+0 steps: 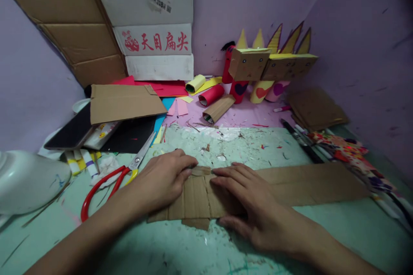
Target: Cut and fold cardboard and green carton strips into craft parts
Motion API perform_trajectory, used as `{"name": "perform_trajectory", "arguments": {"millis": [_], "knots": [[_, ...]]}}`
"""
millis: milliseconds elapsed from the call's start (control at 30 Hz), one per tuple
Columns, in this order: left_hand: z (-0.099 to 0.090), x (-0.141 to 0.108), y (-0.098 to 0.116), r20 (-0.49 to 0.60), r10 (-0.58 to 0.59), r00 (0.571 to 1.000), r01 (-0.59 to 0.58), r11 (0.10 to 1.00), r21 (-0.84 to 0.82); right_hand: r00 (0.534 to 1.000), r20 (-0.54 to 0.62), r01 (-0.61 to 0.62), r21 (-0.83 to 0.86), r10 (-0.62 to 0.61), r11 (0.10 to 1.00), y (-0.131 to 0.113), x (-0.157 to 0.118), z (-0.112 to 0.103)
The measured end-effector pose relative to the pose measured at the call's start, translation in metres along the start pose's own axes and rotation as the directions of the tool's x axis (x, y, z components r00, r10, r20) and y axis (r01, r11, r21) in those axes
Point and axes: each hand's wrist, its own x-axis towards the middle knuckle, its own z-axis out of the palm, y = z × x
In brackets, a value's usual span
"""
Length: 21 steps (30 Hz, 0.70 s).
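Note:
A long brown cardboard strip (316, 184) lies across the table in front of me, with creases near its left end. My left hand (166, 178) is closed at that end, fingertips and thumb together by a small folded flap (201, 171) on the far edge. Fingers stretched out, my right hand (250, 200) rests flat on the strip just right of the crease. A small cardboard piece (196, 223) sticks out from under the near edge. Beside my left forearm lie scissors (135, 162) with red handles, partly hidden by the arm.
Cardboard figures with yellow spikes (250, 64) stand at the back right. Paper-covered tubes (211, 95) lie before them. A cardboard sheet (125, 105) sits on a dark stack at left, near a white rounded object (32, 182). Pens (301, 142) lie at right; an unfolded box (151, 17) leans behind.

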Motion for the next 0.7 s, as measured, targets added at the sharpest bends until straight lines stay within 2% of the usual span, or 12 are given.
{"name": "perform_trajectory", "arguments": {"millis": [100,200,467,633,700], "knots": [[-0.009,0.014,0.008,0.110,0.039,0.993,-0.050,0.994,0.101,1.000,-0.020,0.017,0.012,-0.017,1.000,0.000,0.001,0.000],[-0.012,0.026,0.014,0.147,0.013,0.989,-0.032,0.992,0.126,0.999,-0.028,0.029,0.019,-0.029,0.999,0.000,0.000,-0.001],[-0.004,0.035,0.016,0.141,-0.136,0.981,0.129,0.990,0.061,0.997,-0.058,0.045,0.017,-0.044,0.999,-0.005,-0.006,-0.008],[0.001,0.037,0.017,0.144,-0.204,0.968,0.204,0.979,0.017,1.000,-0.009,0.016,0.008,-0.016,1.000,-0.002,-0.005,-0.006],[0.000,0.035,0.019,0.111,-0.193,0.975,0.192,0.981,0.023,1.000,0.005,-0.006,0.011,0.006,1.000,-0.001,-0.004,-0.005]]}}
